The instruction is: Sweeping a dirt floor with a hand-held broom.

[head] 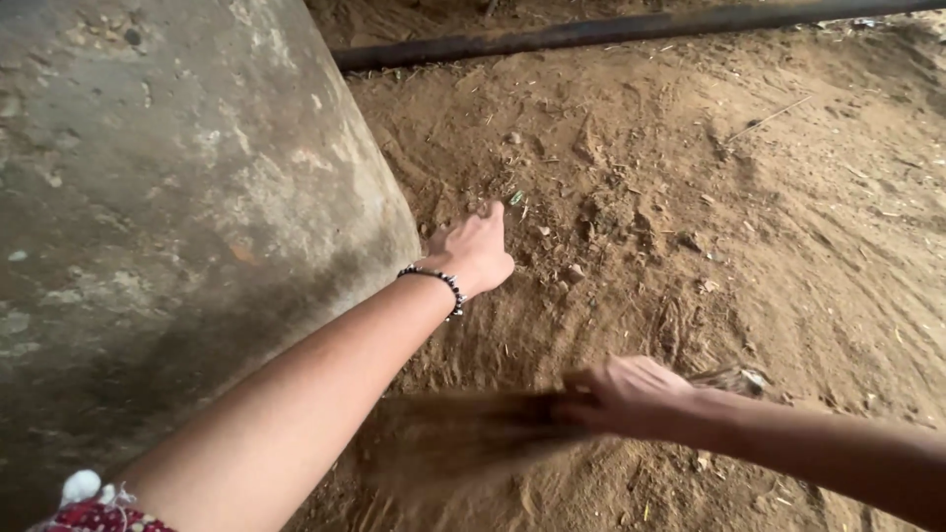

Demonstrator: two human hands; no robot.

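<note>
**Q:** On the dirt floor (749,197), what is each hand doing?

**A:** Right hand (631,394): its fingers are clenching around the handle end of a straw broom (463,438). The broom is lying low across the soil, its bristles blurring toward the lower left, beneath the outstretched left forearm.

**Q:** And the left hand (476,251)?

**A:** It is reaching forward, well apart from the broom, and wearing a beaded bracelet (439,281) at the wrist. Its fingers are pointing down at the soil among small stones and bits of straw; whether they are pinching anything cannot be told.

**Q:** What is bordering the working area?

**A:** Rough grey concrete wall (168,197), curving along the left, just beside the left hand. Dark pipe (611,32), running across the top of the view, well apart from both hands.
</note>
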